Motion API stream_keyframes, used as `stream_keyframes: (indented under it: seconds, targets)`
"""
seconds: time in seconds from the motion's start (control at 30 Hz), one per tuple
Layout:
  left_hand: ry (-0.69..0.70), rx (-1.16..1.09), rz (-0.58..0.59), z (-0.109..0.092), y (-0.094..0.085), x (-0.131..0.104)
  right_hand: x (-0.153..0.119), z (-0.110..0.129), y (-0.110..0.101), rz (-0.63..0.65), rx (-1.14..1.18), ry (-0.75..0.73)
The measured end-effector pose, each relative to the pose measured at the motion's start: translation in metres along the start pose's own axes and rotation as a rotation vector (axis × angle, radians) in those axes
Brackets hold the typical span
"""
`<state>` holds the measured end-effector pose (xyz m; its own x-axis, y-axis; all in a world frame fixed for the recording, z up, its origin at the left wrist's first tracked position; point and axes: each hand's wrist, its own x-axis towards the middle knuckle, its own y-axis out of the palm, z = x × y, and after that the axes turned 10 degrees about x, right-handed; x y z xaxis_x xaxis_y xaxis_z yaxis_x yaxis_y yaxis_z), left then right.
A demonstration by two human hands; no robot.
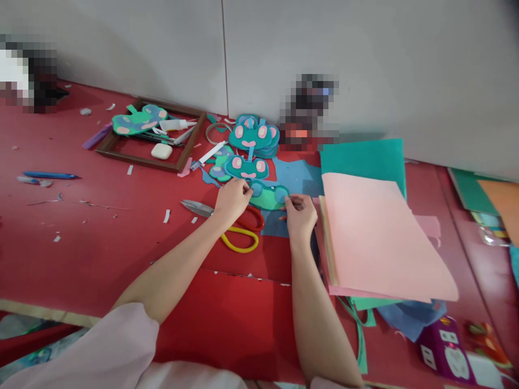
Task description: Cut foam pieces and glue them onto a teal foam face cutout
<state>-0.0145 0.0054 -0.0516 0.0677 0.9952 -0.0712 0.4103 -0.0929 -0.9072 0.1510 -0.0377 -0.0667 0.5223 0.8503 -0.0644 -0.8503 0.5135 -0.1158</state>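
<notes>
Between my two hands is a green frog-face felt cutout (267, 198) with blue rounds at its upper corners. My left hand (232, 201) pinches its left end with thumb and fingers. At the right end, the fingers of my right hand (300, 217) grip the edge. Scissors (239, 249) with one red and one yellow handle lie under my left wrist, blades pointing left. Just beyond the cutout sits a teal frog face (248, 168) with pink eyes and mouth. A stack of similar frog faces (254, 139) is behind it, near the wall.
A brown wooden frame (138, 163) at the back left holds a frog face, glue tube and white eraser (161, 151). Pink sheets (385, 237) are piled on the right. Blue felt (298, 173) lies beneath the cutout. A blue pen (51, 175) and scraps are on the left.
</notes>
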Motion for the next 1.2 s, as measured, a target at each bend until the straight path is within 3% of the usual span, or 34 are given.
stream_keyframes:
  seconds: [0.2, 0.7, 1.2]
  targets:
    - [0.014, -0.046, 0.081, 0.0039, -0.0021, 0.0030, 0.0001, 0.0011, 0.0002, 0.006, -0.007, 0.011]
    - [0.041, 0.038, 0.003, -0.0018, -0.0039, -0.0016, -0.0003, 0.0000, 0.0017, -0.022, 0.011, 0.011]
    - [0.048, 0.039, 0.019, -0.0005, -0.0035, -0.0005, -0.0058, -0.0018, 0.0062, -0.038, -0.106, -0.066]
